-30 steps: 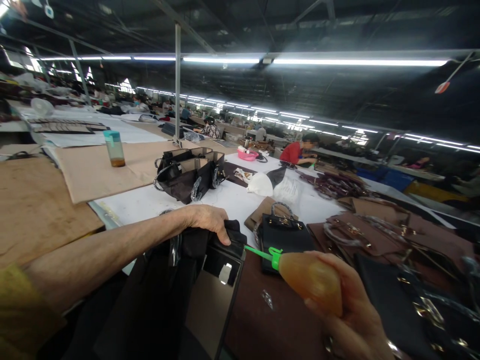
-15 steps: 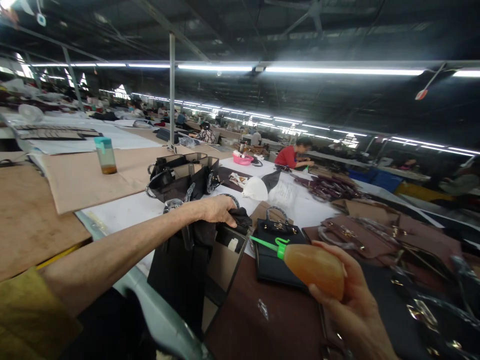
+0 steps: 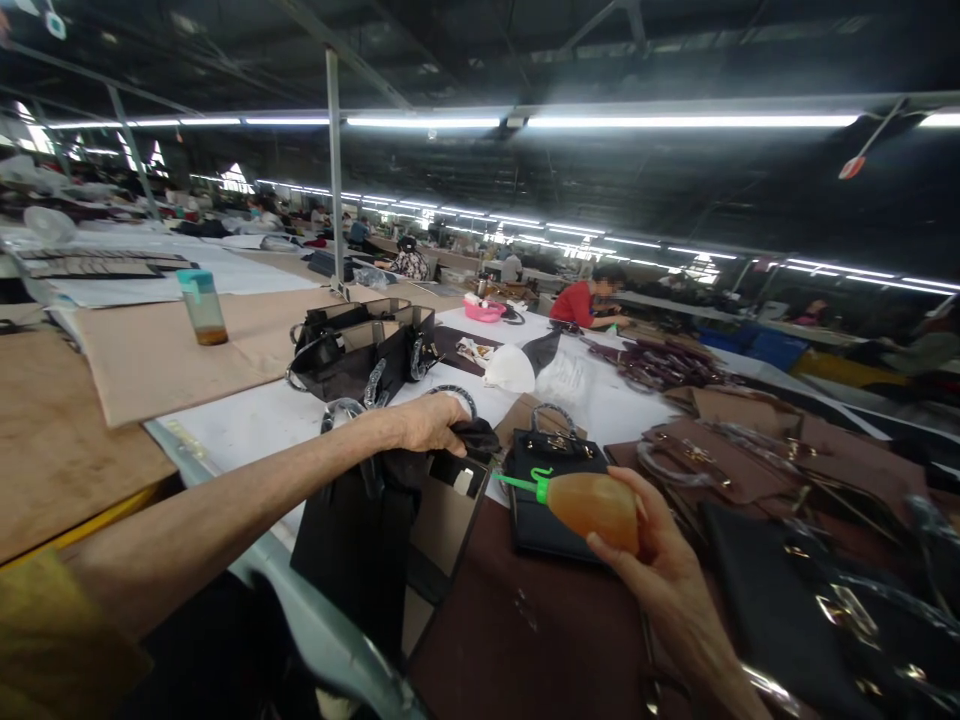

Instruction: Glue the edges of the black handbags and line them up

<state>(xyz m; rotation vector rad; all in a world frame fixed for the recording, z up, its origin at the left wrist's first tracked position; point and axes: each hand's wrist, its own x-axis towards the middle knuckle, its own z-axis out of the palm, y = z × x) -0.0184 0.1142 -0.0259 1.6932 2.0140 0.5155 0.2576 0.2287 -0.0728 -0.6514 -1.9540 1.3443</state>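
Observation:
My left hand [image 3: 433, 424] is closed on the dark upper edge of a black handbag [image 3: 352, 560], which stands at the table's edge with its tan inside showing. Wrapped handles rise beside that hand. In my right hand [image 3: 652, 550] lies a squeeze bottle [image 3: 592, 508] of amber liquid, held on its side. Its thin green nozzle points left toward the opening of the bag, a short way from the bag's edge. Behind the bottle, a small black handbag [image 3: 555, 470] with a gold clasp lies on the table.
More black bags [image 3: 360, 350] stand beyond my left hand. Brown bags [image 3: 720, 465] are piled at the right. A drink bottle [image 3: 202, 308] with a teal lid stands at the left. A pink basket [image 3: 484, 310] and a person in red [image 3: 581, 305] are farther back.
My right hand has moved left with the squeeze bottle, bringing the nozzle closer to the black handbag. My left hand keeps its hold on the bag's edge.

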